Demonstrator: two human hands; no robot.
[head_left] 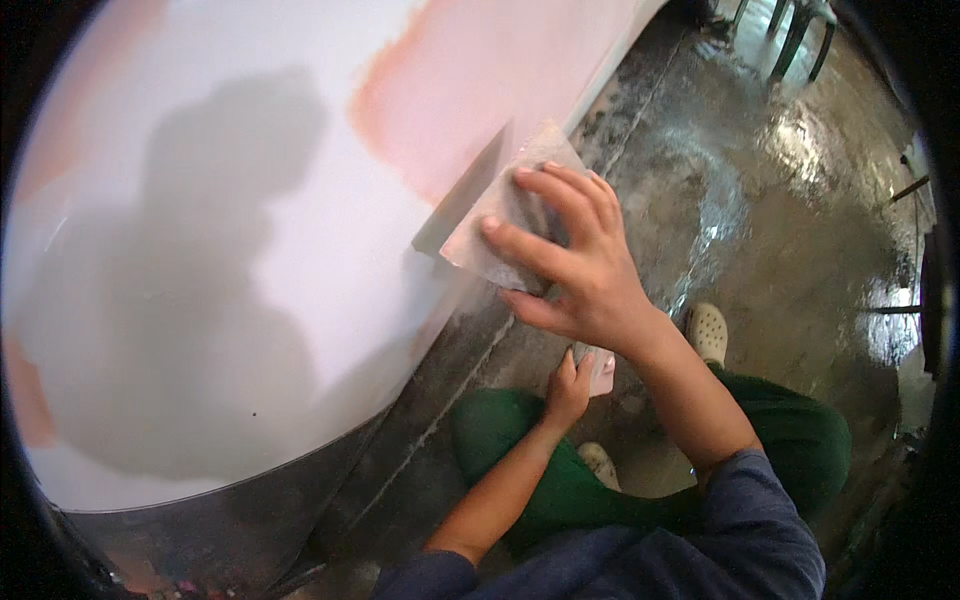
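Observation:
My right hand [598,262] is raised beside a large white panel [340,330] with pinkish filler patches [440,90]. Its fingers and thumb grip a flat, pale putty spreader [470,240], whose front edge is at the panel's side margin, with a dark shadow along it. Whether the edge touches the surface is hard to tell. Lower down, in front of my knee, my left hand [568,392] is closed on a smaller flat plate [602,372] with pinkish smears, partly hidden behind my right wrist.
My shadow falls across the panel. Dark trim [250,520] runs below its lower edge. The grey concrete floor [650,230] looks wet and shiny in places. A dark chair [795,40] stands far off at the upper right. My green-trousered legs and pale clogs [707,335] are beneath me.

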